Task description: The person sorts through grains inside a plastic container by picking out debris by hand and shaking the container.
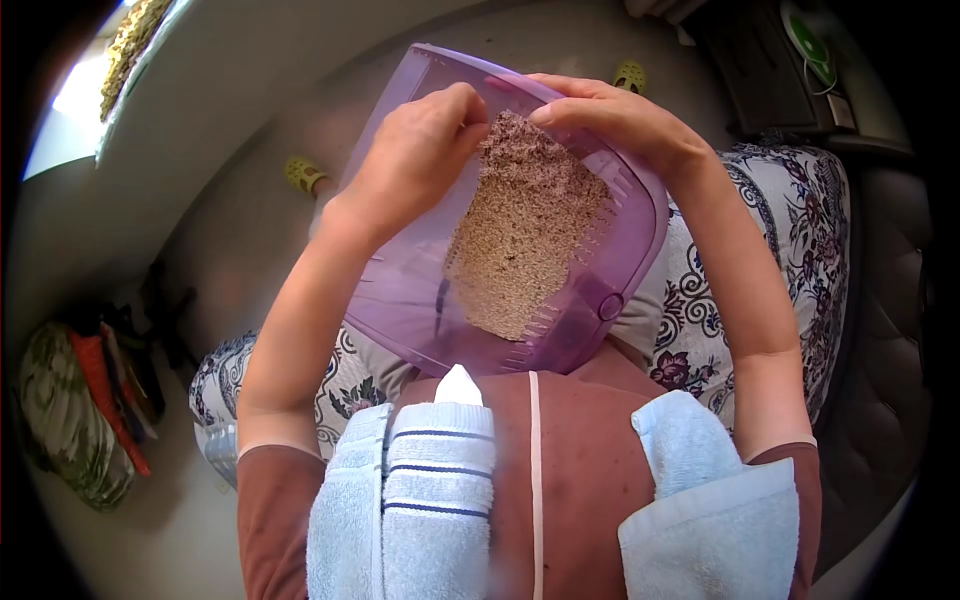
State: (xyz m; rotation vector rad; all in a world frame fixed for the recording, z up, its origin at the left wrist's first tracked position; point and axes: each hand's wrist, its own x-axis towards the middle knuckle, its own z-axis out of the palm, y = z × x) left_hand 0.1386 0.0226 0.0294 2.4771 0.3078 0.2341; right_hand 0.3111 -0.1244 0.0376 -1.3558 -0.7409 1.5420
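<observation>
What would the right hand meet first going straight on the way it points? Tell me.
The right hand would probably reach the left hand first, at the purple tub's far end, though depth is unclear.

no text, label, brand, number or sign could be read — the round mark point(610, 306) on the purple tub point(400, 275) showed no legible letters or digits.
</observation>
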